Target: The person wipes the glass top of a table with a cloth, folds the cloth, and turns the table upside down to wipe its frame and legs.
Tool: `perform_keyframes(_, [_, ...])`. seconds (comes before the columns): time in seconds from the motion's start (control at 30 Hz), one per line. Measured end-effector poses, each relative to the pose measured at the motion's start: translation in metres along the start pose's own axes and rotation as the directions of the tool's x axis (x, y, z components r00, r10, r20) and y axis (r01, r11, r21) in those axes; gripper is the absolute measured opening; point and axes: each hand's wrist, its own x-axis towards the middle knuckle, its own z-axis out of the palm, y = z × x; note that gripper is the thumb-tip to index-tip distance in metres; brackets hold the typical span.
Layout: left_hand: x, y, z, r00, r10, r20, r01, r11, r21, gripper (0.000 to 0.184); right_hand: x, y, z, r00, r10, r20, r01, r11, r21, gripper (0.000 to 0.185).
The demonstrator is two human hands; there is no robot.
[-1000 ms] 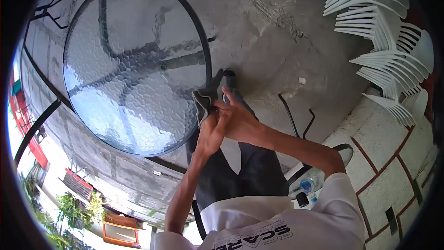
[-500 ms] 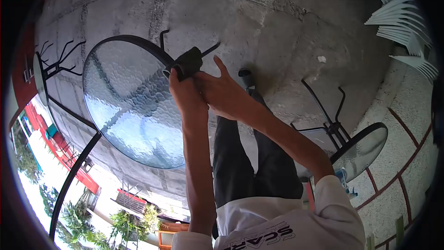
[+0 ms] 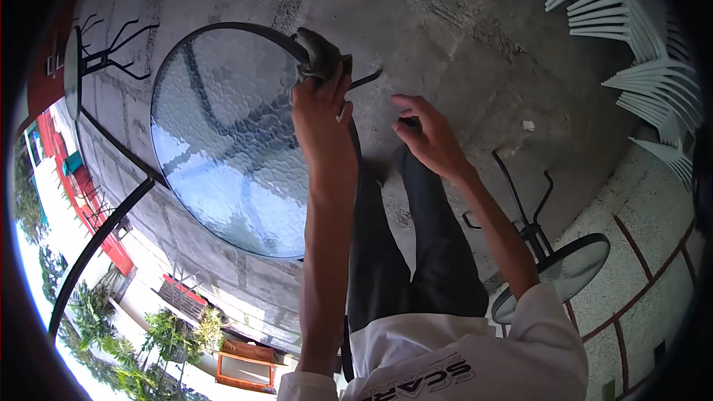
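Observation:
A dark grey cloth [image 3: 321, 53] is bunched over the black rim of a round glass table [image 3: 230, 141], at the rim's upper right. My left hand [image 3: 324, 115] grips this cloth and presses it against the rim; some fingertips are hidden behind the fabric. The tabletop is of rippled, see-through glass. To the right, over my legs, my right hand [image 3: 429, 137] is held in the air with its fingers apart and nothing in them. It touches neither the cloth nor the table.
Stacked white plastic chairs [image 3: 631, 37] stand at the upper right. A smaller-looking round glass table [image 3: 572, 267] is at the lower right by a patterned wall. Another table [image 3: 74, 74] stands at the far left, near a curved black bar [image 3: 96, 252]. The floor [image 3: 460, 67] is rough concrete.
My right hand has left the cloth and moved right, its fingers opening. My left hand stays on the cloth, which now sits further along the rim. The view has shifted slightly.

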Motion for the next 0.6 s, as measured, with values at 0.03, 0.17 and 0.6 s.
perform_keyframes(0.03, [-0.012, 0.005, -0.013, 0.993, -0.018, 0.113, 0.013, 0.999, 0.045, 0.053, 0.009, -0.009, 0.012, 0.997, 0.036, -0.075, -0.027, 0.993, 0.114, 0.041])
perform_keyframes(0.17, [-0.061, 0.005, -0.077, 0.932, -0.072, 0.355, 0.08, 0.997, -0.008, 0.048, 0.03, -0.046, 0.031, 0.998, 0.052, 0.036, -0.063, 0.798, 0.599, 0.046])
perform_keyframes(0.6, [-0.093, -0.027, -0.186, 0.984, 0.14, -0.108, -0.097, 0.937, 0.336, 0.036, -0.032, -0.084, 0.072, 0.765, -0.236, 0.599, 0.355, 0.931, -0.087, 0.035])
